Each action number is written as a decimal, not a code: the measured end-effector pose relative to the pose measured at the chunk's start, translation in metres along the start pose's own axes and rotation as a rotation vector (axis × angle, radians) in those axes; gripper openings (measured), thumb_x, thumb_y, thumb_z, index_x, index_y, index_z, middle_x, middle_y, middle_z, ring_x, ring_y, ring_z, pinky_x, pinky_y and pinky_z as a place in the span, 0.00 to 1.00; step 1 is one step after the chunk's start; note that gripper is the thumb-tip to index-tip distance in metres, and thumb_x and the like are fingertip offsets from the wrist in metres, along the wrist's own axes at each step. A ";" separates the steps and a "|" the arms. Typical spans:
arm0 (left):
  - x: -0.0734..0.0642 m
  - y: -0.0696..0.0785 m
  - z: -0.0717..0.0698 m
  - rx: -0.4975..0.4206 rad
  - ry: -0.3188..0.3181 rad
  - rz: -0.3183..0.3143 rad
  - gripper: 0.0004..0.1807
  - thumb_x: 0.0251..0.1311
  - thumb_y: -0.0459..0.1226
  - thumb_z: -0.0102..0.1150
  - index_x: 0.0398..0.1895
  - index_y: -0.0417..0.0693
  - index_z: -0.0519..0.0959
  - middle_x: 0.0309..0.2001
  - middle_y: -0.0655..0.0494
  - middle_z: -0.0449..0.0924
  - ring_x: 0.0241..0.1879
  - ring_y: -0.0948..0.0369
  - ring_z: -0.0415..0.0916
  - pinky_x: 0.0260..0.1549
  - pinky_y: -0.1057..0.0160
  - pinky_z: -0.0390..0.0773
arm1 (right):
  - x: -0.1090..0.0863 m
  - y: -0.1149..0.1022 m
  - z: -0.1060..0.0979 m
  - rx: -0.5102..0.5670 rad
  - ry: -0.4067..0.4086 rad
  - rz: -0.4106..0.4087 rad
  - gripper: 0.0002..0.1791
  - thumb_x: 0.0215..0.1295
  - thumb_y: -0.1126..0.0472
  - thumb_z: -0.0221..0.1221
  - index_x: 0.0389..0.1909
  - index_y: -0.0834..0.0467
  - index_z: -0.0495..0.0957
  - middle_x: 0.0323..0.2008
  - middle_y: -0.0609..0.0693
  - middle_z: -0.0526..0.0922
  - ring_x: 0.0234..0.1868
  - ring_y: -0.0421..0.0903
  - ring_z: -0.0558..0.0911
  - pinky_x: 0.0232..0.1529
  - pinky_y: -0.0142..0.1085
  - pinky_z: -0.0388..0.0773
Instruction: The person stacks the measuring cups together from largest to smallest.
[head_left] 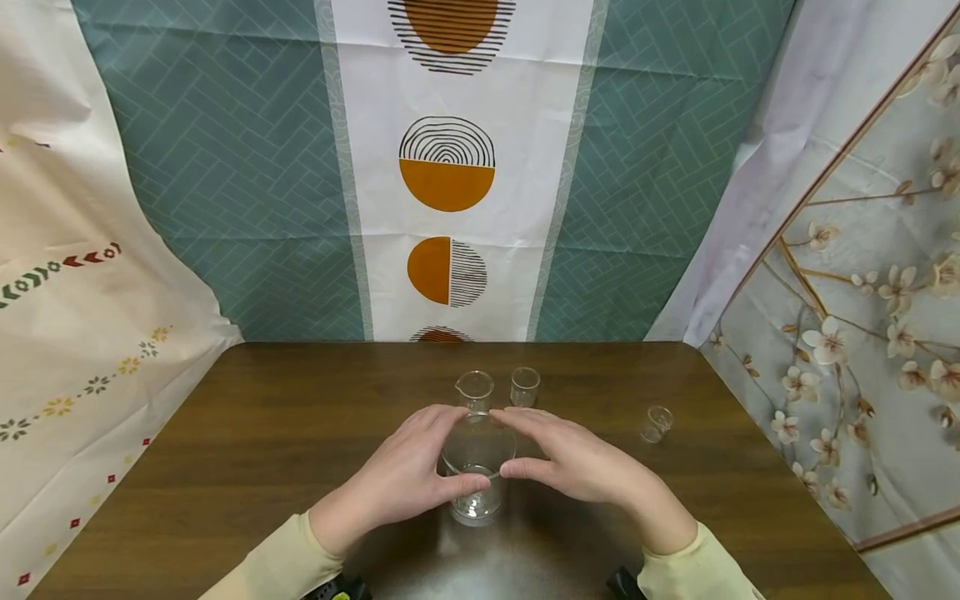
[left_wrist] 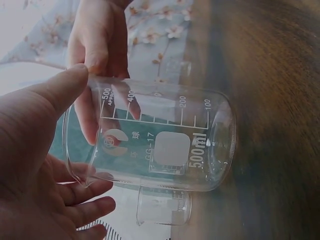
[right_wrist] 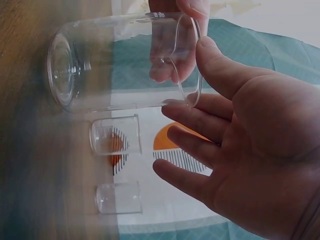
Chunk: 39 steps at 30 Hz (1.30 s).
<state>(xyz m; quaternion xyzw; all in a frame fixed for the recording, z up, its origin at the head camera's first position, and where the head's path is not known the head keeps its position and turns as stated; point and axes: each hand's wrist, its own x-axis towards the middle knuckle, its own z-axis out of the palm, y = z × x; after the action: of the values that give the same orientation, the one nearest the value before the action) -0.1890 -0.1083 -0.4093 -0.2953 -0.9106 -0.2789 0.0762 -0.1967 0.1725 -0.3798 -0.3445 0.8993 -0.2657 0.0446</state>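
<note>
A clear glass 500 ml beaker (head_left: 477, 505) stands upright on the wooden table, close in front of the person. White graduations and lettering mark its side in the left wrist view. My left hand (head_left: 408, 465) holds the left side of the rim, thumb at the near edge and fingers reaching toward the far edge by the spout. On the opposite side my right hand (head_left: 573, 454) holds the rim between thumb and index finger. Its other fingers spread out beside the glass in the right wrist view. Both thumb tips come close together at the front.
Just behind the large beaker stand two smaller beakers, one with a spout (head_left: 475, 387) and a narrower one (head_left: 525, 390). A third small beaker (head_left: 657, 423) is farther right on the brown table (head_left: 315, 392). Patterned cloths (head_left: 247, 167) hang at the back and both sides.
</note>
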 end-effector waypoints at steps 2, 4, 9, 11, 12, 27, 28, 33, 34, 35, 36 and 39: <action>-0.001 0.001 -0.001 -0.008 -0.002 -0.012 0.50 0.61 0.62 0.79 0.77 0.41 0.73 0.70 0.50 0.78 0.71 0.49 0.74 0.70 0.42 0.75 | 0.000 -0.001 -0.001 0.004 0.001 -0.004 0.40 0.78 0.38 0.65 0.85 0.48 0.67 0.78 0.44 0.74 0.81 0.49 0.69 0.78 0.57 0.67; -0.001 0.002 -0.001 -0.018 -0.003 -0.020 0.50 0.61 0.62 0.79 0.77 0.41 0.73 0.70 0.50 0.78 0.70 0.50 0.75 0.68 0.42 0.76 | 0.000 -0.002 -0.002 0.008 0.003 -0.010 0.40 0.78 0.39 0.65 0.85 0.49 0.68 0.78 0.44 0.75 0.81 0.49 0.69 0.78 0.57 0.67; 0.000 0.003 -0.002 -0.021 -0.007 -0.027 0.50 0.62 0.64 0.77 0.77 0.42 0.73 0.70 0.51 0.77 0.70 0.52 0.75 0.67 0.43 0.78 | 0.001 -0.003 -0.003 0.005 0.000 -0.019 0.41 0.78 0.39 0.66 0.84 0.50 0.68 0.77 0.45 0.75 0.80 0.48 0.70 0.78 0.56 0.68; -0.001 0.002 -0.003 -0.019 -0.008 -0.029 0.50 0.62 0.64 0.77 0.77 0.42 0.73 0.71 0.50 0.77 0.70 0.51 0.75 0.67 0.43 0.78 | 0.002 -0.003 -0.003 0.005 -0.004 -0.020 0.41 0.78 0.39 0.65 0.85 0.49 0.67 0.78 0.45 0.75 0.80 0.48 0.70 0.78 0.56 0.67; -0.001 0.002 -0.003 -0.020 -0.008 -0.030 0.51 0.62 0.64 0.77 0.77 0.42 0.73 0.71 0.50 0.77 0.70 0.51 0.75 0.67 0.43 0.78 | 0.002 -0.003 -0.003 0.007 -0.005 -0.021 0.41 0.78 0.39 0.65 0.85 0.50 0.67 0.78 0.45 0.75 0.80 0.48 0.70 0.78 0.56 0.67; 0.000 0.002 -0.005 -0.028 -0.028 -0.059 0.52 0.62 0.67 0.75 0.78 0.42 0.72 0.73 0.50 0.75 0.73 0.50 0.73 0.69 0.42 0.76 | 0.004 -0.004 -0.005 0.027 -0.012 -0.018 0.41 0.78 0.43 0.67 0.85 0.49 0.66 0.77 0.45 0.76 0.80 0.48 0.70 0.77 0.55 0.69; -0.001 0.002 -0.004 -0.031 -0.030 -0.063 0.52 0.62 0.66 0.75 0.78 0.42 0.72 0.73 0.49 0.75 0.73 0.50 0.73 0.69 0.42 0.76 | 0.003 -0.004 -0.004 0.032 -0.014 -0.018 0.40 0.78 0.43 0.67 0.85 0.49 0.66 0.77 0.45 0.76 0.80 0.48 0.70 0.77 0.55 0.69; -0.002 0.003 -0.002 -0.048 -0.032 -0.057 0.50 0.62 0.63 0.77 0.78 0.41 0.72 0.72 0.50 0.76 0.72 0.50 0.73 0.68 0.41 0.77 | 0.000 -0.001 -0.001 0.042 -0.016 -0.008 0.41 0.78 0.42 0.67 0.85 0.49 0.66 0.77 0.44 0.76 0.80 0.47 0.70 0.77 0.55 0.69; -0.002 0.003 -0.001 -0.050 -0.029 -0.054 0.50 0.62 0.62 0.78 0.77 0.41 0.72 0.72 0.49 0.76 0.71 0.50 0.74 0.67 0.41 0.77 | 0.001 -0.001 -0.001 0.039 -0.015 -0.008 0.41 0.78 0.42 0.67 0.85 0.48 0.66 0.77 0.44 0.75 0.80 0.47 0.70 0.77 0.54 0.69; -0.002 0.003 -0.001 -0.051 -0.024 -0.050 0.50 0.62 0.61 0.78 0.77 0.41 0.72 0.71 0.50 0.77 0.71 0.50 0.74 0.67 0.41 0.77 | 0.001 0.000 -0.001 0.038 -0.014 -0.008 0.41 0.78 0.40 0.67 0.85 0.48 0.66 0.77 0.43 0.75 0.80 0.46 0.70 0.77 0.54 0.69; -0.002 0.003 -0.001 -0.049 -0.020 -0.048 0.49 0.62 0.61 0.79 0.77 0.41 0.73 0.71 0.50 0.77 0.70 0.51 0.74 0.67 0.42 0.78 | 0.001 0.000 -0.001 0.038 -0.014 -0.006 0.41 0.78 0.40 0.66 0.86 0.47 0.66 0.77 0.42 0.75 0.80 0.46 0.70 0.77 0.54 0.69; -0.001 0.002 0.000 -0.042 -0.010 -0.036 0.49 0.62 0.62 0.78 0.77 0.41 0.73 0.70 0.50 0.77 0.69 0.51 0.75 0.66 0.42 0.78 | 0.001 0.000 -0.001 0.031 -0.011 -0.001 0.41 0.78 0.37 0.65 0.86 0.44 0.66 0.77 0.41 0.74 0.80 0.45 0.70 0.77 0.54 0.69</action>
<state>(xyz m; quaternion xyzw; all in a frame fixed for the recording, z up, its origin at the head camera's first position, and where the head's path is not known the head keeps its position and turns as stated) -0.1868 -0.1073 -0.4087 -0.2817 -0.9101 -0.2979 0.0601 -0.1975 0.1725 -0.3789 -0.3459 0.8945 -0.2779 0.0550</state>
